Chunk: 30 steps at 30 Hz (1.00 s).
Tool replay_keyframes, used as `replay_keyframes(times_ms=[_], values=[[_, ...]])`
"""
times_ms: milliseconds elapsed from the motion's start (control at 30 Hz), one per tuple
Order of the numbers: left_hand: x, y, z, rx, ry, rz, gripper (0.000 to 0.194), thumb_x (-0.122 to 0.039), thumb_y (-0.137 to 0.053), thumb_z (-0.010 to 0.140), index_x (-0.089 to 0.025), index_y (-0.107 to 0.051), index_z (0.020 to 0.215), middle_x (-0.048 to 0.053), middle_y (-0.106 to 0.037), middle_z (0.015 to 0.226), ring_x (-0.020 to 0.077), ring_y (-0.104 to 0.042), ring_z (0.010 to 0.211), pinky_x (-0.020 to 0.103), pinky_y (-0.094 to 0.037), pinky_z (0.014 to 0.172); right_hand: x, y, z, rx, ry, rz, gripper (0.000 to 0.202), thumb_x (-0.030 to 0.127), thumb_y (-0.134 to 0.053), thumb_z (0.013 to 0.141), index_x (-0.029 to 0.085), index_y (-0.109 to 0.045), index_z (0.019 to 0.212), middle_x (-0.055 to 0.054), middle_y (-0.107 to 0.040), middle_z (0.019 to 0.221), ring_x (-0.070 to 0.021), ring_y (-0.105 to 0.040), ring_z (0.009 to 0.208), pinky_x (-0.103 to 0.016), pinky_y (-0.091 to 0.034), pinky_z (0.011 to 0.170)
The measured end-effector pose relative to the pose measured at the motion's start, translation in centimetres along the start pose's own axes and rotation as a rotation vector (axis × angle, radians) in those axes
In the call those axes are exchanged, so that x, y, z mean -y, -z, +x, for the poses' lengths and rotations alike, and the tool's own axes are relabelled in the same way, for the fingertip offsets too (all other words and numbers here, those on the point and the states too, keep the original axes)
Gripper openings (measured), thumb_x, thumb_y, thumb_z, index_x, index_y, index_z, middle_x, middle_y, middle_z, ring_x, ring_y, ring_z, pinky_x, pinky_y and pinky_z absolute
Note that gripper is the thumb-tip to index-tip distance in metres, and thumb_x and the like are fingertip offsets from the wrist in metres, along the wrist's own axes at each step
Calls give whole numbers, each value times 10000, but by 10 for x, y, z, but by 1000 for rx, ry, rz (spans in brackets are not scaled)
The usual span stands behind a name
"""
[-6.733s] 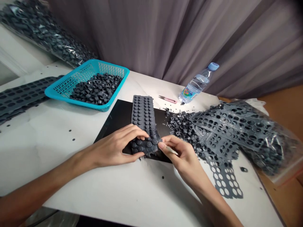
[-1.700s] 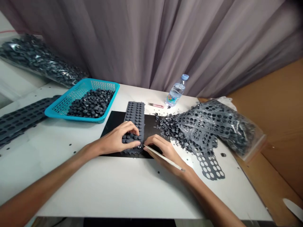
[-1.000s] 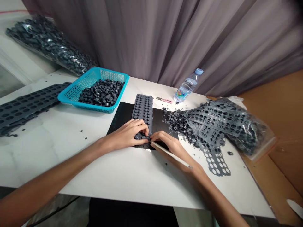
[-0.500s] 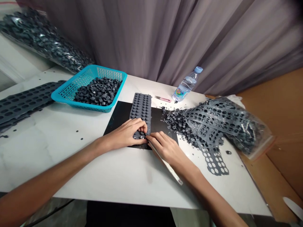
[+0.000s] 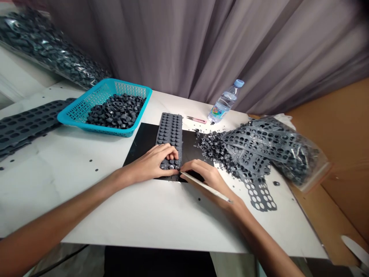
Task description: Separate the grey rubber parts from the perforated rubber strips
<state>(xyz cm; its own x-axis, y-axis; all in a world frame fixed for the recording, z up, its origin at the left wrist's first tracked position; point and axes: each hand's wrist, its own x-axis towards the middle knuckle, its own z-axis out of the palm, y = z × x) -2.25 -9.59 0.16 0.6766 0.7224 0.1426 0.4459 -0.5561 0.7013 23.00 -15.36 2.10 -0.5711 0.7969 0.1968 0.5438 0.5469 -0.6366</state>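
A dark grey moulded rubber sheet (image 5: 170, 129) with rows of round raised studs lies on a black mat (image 5: 141, 144). My left hand (image 5: 154, 161) holds down the sheet's near end, its fingers curled over the studs and the thumb stretched along the near edge. My right hand (image 5: 206, 175) is closed around a slim, pale, stick-like tool (image 5: 213, 190). The tool's tip meets the sheet's near right corner, close to my left thumb. Whatever lies between the thumb and the tip is too small to make out.
At left, a blue basket (image 5: 96, 129) contains small black rubber rings, near stacked sheets (image 5: 29, 119) and a filled bag (image 5: 52, 46). Pink-handled snips (image 5: 196, 119) and a water bottle (image 5: 226, 102) stand beyond the mat. Loose rings (image 5: 215, 146), punched sheets (image 5: 259, 138) and another bag (image 5: 305, 165) lie right.
The tool in my right hand has swung, so its rear end sits further right and higher. My left hand stays on the sheet. The whole view has shifted slightly.
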Motion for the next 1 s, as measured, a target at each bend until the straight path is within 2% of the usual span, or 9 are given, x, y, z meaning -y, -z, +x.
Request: replay_keyframes(times_ms=[200, 333, 467, 633, 733, 833, 900, 1000], values=[[0, -3, 0, -6, -10, 5, 269, -411, -726, 974, -259, -570, 1132, -1, -604, 1090, 225, -591, 1063, 374, -423, 973, 0, -3, -1, -1, -26, -50, 133, 314, -561, 1098, 229, -662, 1116, -66, -715, 1114, -198, -694, 1007, -309, -561, 895], [0, -2, 0, 3, 7, 2, 285, -421, -725, 967, -259, -567, 1139, 7, -609, 1089, 237, -594, 1067, 379, -423, 966, -1, -9, -1, 4, -40, -184, 177, 329, -527, 1113, 220, -648, 1179, -86, -703, 1174, -207, -709, 1047, -310, -597, 861], [0, -3, 1, 4, 11, 3, 293, -431, -725, 961, -258, -567, 1138, 13, -614, 1085, 244, -593, 1065, 384, -423, 960, -4, -20, -2, -4, 24, -375, 258, 323, -480, 1131, 222, -615, 1326, -106, -696, 1243, -230, -695, 1113, -338, -621, 841], [4, -6, 2, -21, 5, 13, 322, -428, -742, 943, -258, -579, 1162, 10, -618, 1076, 237, -596, 1048, 380, -426, 950, -5, -28, -3, -7, 153, -641, 261, 207, -448, 1125, 156, -623, 1312, -146, -716, 1214, -287, -654, 1067, -424, -594, 867], [6, -7, 3, -16, 11, 1, 353, -451, -751, 936, -256, -585, 1179, 12, -618, 1068, 235, -594, 1043, 382, -427, 952, -2, -33, -4, 1, 159, -717, 292, 154, -429, 1111, 130, -606, 1342, -166, -709, 1229, -305, -651, 1054, -451, -579, 875], [7, -7, 4, 3, 23, -2, 395, -500, -755, 934, -255, -583, 1191, 12, -608, 1076, 234, -588, 1055, 382, -421, 959, 3, -39, -3, -67, 112, -709, 293, 183, -405, 1123, 131, -609, 1327, -169, -705, 1202, -297, -676, 1040, -435, -583, 879], [6, -7, 3, 13, 32, -3, 405, -513, -751, 937, -254, -576, 1194, 12, -599, 1087, 234, -583, 1069, 382, -418, 966, 3, -39, -2, -164, 60, -681, 306, 199, -377, 1132, 127, -587, 1344, -175, -691, 1207, -279, -696, 1003, -401, -594, 836], [6, -6, 2, 20, 36, -4, 384, -497, -740, 949, -259, -568, 1196, 15, -592, 1099, 238, -575, 1089, 389, -415, 988, -5, -25, -4, -353, -112, -637, 319, 247, -352, 1143, 146, -533, 1384, -177, -652, 1250, -243, -700, 884, -365, -590, 720]])
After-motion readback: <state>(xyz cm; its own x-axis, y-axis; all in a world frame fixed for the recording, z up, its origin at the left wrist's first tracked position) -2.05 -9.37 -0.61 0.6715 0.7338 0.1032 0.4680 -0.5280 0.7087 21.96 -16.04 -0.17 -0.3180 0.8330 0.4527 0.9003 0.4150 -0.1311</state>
